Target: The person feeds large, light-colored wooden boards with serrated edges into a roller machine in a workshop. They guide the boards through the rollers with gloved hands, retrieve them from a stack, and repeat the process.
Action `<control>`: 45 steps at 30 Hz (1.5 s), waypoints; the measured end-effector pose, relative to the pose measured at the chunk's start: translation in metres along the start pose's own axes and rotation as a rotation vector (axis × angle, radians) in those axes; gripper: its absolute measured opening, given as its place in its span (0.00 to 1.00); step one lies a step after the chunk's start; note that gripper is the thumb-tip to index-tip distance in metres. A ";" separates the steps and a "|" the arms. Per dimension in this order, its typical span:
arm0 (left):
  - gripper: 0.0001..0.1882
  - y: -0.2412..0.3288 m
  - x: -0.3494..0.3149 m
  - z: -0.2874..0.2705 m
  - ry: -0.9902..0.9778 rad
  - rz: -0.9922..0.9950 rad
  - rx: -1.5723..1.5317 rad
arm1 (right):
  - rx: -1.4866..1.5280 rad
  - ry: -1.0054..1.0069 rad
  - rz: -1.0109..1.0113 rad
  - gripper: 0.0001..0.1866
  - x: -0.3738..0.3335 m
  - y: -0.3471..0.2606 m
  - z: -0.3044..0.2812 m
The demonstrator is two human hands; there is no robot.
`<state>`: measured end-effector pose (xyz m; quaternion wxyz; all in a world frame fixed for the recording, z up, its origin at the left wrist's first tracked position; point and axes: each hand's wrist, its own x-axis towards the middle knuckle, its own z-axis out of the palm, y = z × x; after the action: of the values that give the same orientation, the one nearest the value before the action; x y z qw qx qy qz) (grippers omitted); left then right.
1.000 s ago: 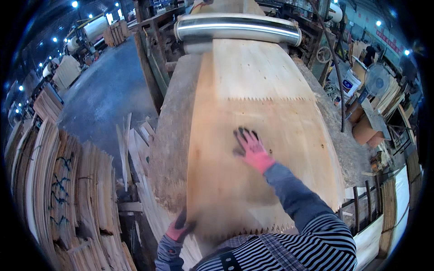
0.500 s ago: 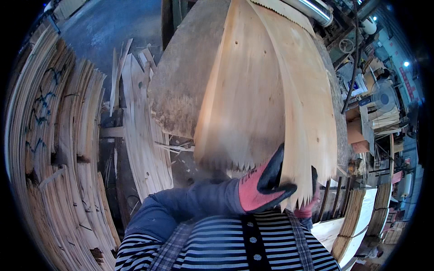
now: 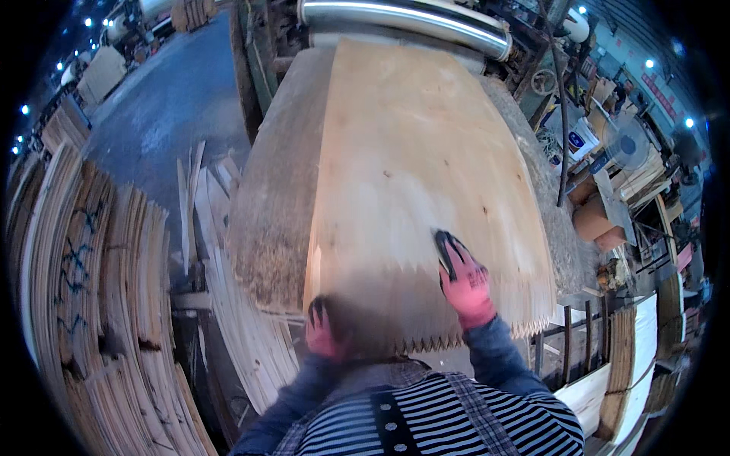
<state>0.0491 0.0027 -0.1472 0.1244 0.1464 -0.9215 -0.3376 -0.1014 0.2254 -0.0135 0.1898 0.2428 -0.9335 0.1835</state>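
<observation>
Thin wood veneer sheets (image 3: 411, 175) with a jagged near edge lie flat on a worn table (image 3: 266, 190). On their near right part rests my right hand (image 3: 465, 287), in a pink glove with black fingertips, open with its fingers stretched forward. At the near left corner is my left hand (image 3: 322, 330), gloved alike and smeared by motion. Whether its fingers close on the veneer's edge or only touch it cannot be made out. A second jagged edge runs across the wood beside my right hand, so at least two layers overlap there.
A shiny metal roller (image 3: 403, 15) crosses the table's far end. Tall veneer stacks (image 3: 84, 304) stand on the left, with loose strips (image 3: 243, 304) beside the table. To the right are a cardboard box (image 3: 597, 220), a fan (image 3: 630, 148) and a hanging cable (image 3: 564, 114).
The veneer that was lifted and folded over toward me now lies flat. My hands have moved apart, the left to the near left corner, the right onto the top surface. The view has shifted.
</observation>
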 end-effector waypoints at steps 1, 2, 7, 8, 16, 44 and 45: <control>0.48 0.010 -0.005 0.004 -0.110 -0.146 0.169 | 0.004 0.048 -0.021 0.23 0.022 0.013 0.014; 0.48 0.022 0.000 0.001 -0.108 -0.179 0.237 | -0.015 0.043 -0.034 0.22 0.041 0.025 0.025; 0.51 0.032 0.020 -0.016 -0.107 -0.301 0.107 | -0.075 -0.008 -0.045 0.21 0.130 0.067 0.080; 0.50 0.033 0.025 -0.022 -0.144 -0.347 0.081 | -0.095 0.015 -0.067 0.22 0.145 0.074 0.093; 0.38 0.027 0.047 -0.041 -0.075 -0.388 -0.286 | -0.196 -0.049 0.045 0.27 0.193 0.099 0.144; 0.44 -0.029 0.017 -0.015 -0.188 -0.081 -0.077 | 0.051 -0.085 -0.145 0.29 -0.100 -0.040 -0.077; 0.47 -0.043 0.008 -0.002 -0.256 -0.032 0.153 | 0.069 -0.112 -0.141 0.27 -0.079 -0.042 -0.071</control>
<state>0.0503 -0.0324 -0.1731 -0.0109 0.1257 -0.9503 -0.2845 0.0032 0.2527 0.0230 0.1411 0.3242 -0.9163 0.1879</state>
